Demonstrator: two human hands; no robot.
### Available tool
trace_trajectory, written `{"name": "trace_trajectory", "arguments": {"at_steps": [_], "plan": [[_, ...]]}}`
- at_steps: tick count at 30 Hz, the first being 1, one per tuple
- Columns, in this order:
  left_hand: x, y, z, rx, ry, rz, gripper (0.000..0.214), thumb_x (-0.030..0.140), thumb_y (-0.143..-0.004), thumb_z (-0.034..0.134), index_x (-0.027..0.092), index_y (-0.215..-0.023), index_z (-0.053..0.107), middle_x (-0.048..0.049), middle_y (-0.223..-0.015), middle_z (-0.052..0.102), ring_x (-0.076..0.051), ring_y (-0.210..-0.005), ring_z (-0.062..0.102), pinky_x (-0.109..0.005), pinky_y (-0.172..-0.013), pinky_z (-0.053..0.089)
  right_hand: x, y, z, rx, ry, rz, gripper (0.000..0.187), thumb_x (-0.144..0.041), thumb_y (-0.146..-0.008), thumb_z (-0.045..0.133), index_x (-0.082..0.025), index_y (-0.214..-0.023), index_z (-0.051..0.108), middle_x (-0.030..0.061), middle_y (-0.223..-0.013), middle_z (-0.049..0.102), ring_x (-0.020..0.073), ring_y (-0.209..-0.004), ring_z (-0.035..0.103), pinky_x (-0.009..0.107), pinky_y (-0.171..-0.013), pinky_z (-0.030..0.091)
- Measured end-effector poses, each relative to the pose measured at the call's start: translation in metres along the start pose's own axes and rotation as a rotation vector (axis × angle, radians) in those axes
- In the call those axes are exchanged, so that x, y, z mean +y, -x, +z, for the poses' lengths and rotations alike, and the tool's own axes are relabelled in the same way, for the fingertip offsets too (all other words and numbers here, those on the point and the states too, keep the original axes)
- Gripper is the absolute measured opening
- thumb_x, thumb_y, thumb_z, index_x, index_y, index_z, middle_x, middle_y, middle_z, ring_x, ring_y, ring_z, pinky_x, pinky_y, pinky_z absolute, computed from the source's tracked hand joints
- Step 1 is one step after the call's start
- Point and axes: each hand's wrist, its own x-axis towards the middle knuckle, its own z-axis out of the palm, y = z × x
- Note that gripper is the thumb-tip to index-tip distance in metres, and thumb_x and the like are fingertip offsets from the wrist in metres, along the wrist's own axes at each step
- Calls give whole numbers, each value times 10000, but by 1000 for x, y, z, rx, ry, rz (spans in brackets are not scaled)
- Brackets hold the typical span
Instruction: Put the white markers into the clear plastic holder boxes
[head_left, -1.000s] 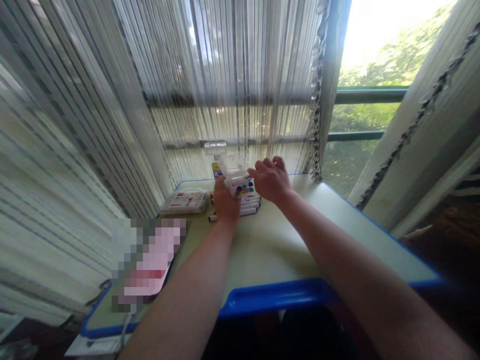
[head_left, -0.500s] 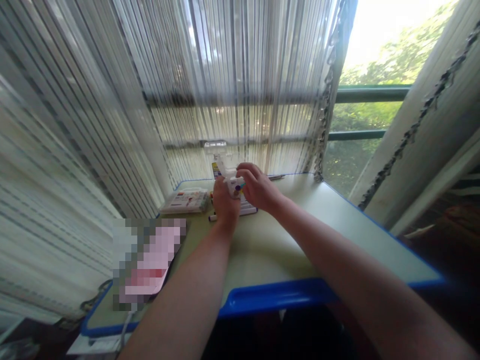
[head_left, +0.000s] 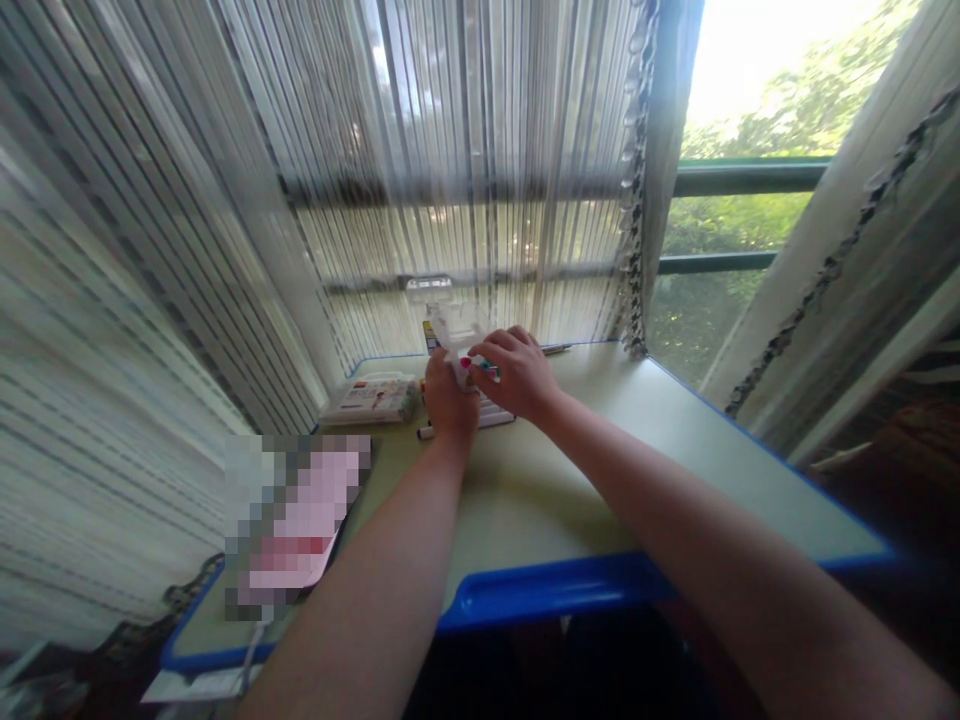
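Observation:
My left hand (head_left: 452, 405) is wrapped around a clear plastic marker case (head_left: 459, 325), which is tilted up with its lid standing open above the hand. At the mouth of the case, my right hand (head_left: 519, 372) has its thumb and fingers closed on a marker (head_left: 491, 370) with a teal end. A pink marker end (head_left: 466, 363) shows beside the right fingertips. Fingers hide most of both markers. Under the hands, several white markers with dark caps (head_left: 496, 414) lie side by side on the table.
A second flat clear case (head_left: 371, 398) with a printed label lies left of my hands. A pink phone-like object (head_left: 307, 520), blurred out, has a white cable (head_left: 253, 655). A pen (head_left: 556, 350) lies by the far edge of the blue-rimmed table (head_left: 555, 590). Curtains hang behind.
My right hand has shifted slightly, its fingers now further over the case mouth. A pink marker end shows where a purple one did. My left hand keeps its hold on the case.

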Motion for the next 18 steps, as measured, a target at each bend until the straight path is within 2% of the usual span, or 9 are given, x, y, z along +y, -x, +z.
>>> {"name": "trace_trajectory", "arguments": {"at_steps": [4,9,14,18], "plan": [[1,0,0,-21,-16,26,222,211,-785,566,197,-1005,535,-113,-1016,656,-278,-989,632,-411,-876,509,-3,-3,2,-17,-37,14,225,-308,-937,563,-237,-1061,736,85,-1033,690,251,-1005,504,369,-898,404],[0,-1,0,-49,-33,33,204,206,-790,573,190,-991,541,-131,-1024,642,-308,-1032,627,-444,-905,503,-2,-5,2,-32,-41,85,219,-324,-941,567,-205,-989,744,92,-984,693,238,-957,509,351,-892,408],[1,-1,0,-56,-64,57,205,195,-815,546,182,-1019,531,-140,-1075,640,-300,-1060,616,-467,-932,494,1,-4,2,7,-36,90,265,-339,-948,538,-195,-821,721,96,-915,676,241,-928,506,364,-871,407],[3,-1,-2,-83,-66,51,221,189,-798,561,183,-1018,531,-123,-1060,649,-281,-1045,618,-434,-907,502,3,-4,1,47,-103,55,141,-240,-876,585,-194,-914,713,90,-953,662,240,-936,502,368,-883,417]]}}
